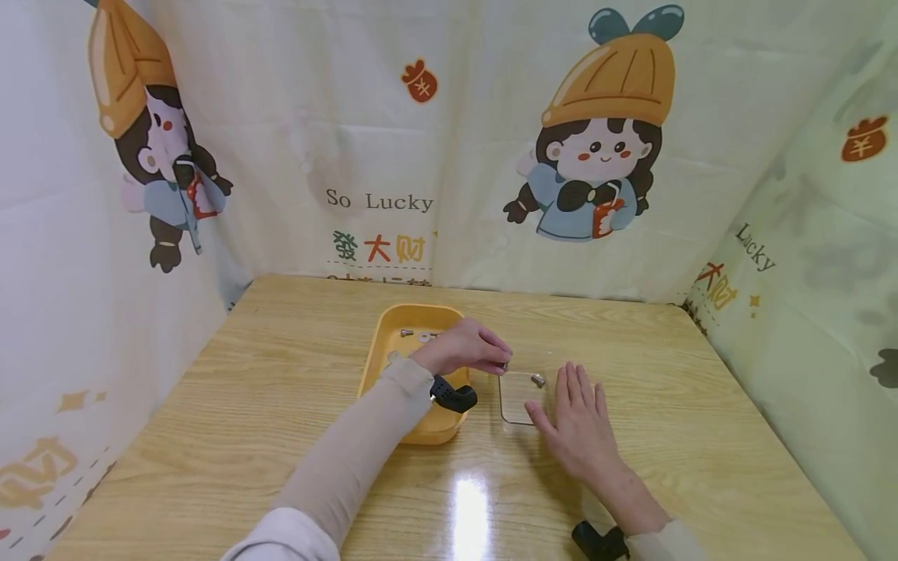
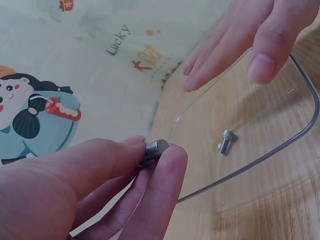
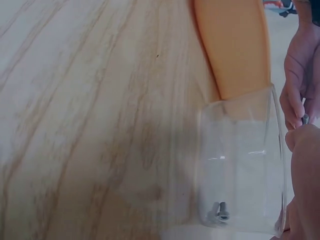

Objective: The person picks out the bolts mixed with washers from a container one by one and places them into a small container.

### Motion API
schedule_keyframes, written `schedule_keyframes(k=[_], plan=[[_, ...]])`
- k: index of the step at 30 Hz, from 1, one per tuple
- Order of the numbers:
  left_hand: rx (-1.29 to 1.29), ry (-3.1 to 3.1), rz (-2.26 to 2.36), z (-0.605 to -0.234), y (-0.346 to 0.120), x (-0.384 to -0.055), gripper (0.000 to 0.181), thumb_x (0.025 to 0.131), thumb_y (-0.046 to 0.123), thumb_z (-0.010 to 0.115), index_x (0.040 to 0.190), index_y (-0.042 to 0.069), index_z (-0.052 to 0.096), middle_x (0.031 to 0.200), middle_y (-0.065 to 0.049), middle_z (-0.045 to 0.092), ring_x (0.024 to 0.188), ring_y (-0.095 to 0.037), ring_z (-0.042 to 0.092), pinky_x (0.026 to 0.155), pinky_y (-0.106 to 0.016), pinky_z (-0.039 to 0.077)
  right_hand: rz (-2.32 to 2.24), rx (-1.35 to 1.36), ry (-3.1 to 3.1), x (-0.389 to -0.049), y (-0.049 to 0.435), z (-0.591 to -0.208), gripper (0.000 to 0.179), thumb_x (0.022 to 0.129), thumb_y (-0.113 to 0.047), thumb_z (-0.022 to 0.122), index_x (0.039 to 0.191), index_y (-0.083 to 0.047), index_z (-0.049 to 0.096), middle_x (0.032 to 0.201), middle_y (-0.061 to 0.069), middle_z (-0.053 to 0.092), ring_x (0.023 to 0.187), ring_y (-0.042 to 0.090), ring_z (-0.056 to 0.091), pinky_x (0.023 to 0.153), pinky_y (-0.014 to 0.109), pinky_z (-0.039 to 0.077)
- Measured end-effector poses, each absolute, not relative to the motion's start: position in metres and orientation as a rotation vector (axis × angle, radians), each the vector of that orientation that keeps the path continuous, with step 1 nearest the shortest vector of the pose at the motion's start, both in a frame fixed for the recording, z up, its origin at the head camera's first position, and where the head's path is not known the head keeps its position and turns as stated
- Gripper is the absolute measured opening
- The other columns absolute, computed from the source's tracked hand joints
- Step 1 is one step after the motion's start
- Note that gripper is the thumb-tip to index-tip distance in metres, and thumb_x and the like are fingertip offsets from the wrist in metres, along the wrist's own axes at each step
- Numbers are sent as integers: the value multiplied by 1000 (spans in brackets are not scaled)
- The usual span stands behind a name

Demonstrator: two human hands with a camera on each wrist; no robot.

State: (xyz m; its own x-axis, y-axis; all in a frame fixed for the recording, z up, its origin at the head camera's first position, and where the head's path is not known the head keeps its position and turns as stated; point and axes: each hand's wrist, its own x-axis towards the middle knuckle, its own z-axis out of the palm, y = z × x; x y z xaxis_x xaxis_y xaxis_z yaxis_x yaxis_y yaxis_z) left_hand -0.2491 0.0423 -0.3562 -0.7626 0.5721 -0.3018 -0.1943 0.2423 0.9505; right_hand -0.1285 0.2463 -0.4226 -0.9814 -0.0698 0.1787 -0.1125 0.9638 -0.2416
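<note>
My left hand (image 1: 466, 348) pinches a small metal bolt (image 2: 156, 148) between thumb and fingertips, above the far left corner of a clear plastic box (image 1: 515, 422). Inside that box lies another metal bolt (image 2: 226, 142), near its far right side in the head view. My right hand (image 1: 584, 436) stands at the right of the box with straight fingers and holds nothing. Its thumb reaches over the box's right side; whether it touches the rim I cannot tell. In the right wrist view the box (image 3: 242, 165) shows its transparent walls, with the loose bolt at the bottom.
A yellow tray (image 1: 372, 366) sits left of the box, partly under my left forearm. It holds a screw (image 1: 407, 333), a washer (image 1: 424, 337) and other small parts. The wooden table (image 1: 281, 374) is enclosed by a printed cloth (image 1: 477, 140) at the back and sides.
</note>
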Motion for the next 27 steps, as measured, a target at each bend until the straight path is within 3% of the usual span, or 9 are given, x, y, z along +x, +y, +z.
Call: schedule_keyframes(k=[4,11,18,27], plan=[[340,1907,1577,-357,47,-249,24,91,3,68,113,-8,69,105,-22,73,78,-16,73,87,-37,62,377,127,-2955,-129,246,-426,89,101,-58,41,151,13,21,161,30,17,151,45,13,120,69,11],[324,1912,1584,-362,57,-246,15,90,1,69,103,-6,72,98,-22,74,76,-19,74,99,-50,55,392,119,-2939,-129,245,-432,88,101,-56,42,151,13,21,161,30,17,151,45,13,120,68,12],[342,1940,1564,-367,67,-244,22,90,0,69,109,-11,69,92,-20,74,73,-19,74,97,-49,56,370,117,-2931,-129,245,-434,86,102,-56,40,152,12,20,161,30,17,151,44,13,121,67,13],[324,1994,1533,-370,79,-242,17,90,0,69,103,-10,72,88,-18,74,70,-21,74,87,-43,61,321,120,-2948,-130,244,-433,85,103,-56,37,151,13,21,161,30,17,151,44,13,122,66,11]])
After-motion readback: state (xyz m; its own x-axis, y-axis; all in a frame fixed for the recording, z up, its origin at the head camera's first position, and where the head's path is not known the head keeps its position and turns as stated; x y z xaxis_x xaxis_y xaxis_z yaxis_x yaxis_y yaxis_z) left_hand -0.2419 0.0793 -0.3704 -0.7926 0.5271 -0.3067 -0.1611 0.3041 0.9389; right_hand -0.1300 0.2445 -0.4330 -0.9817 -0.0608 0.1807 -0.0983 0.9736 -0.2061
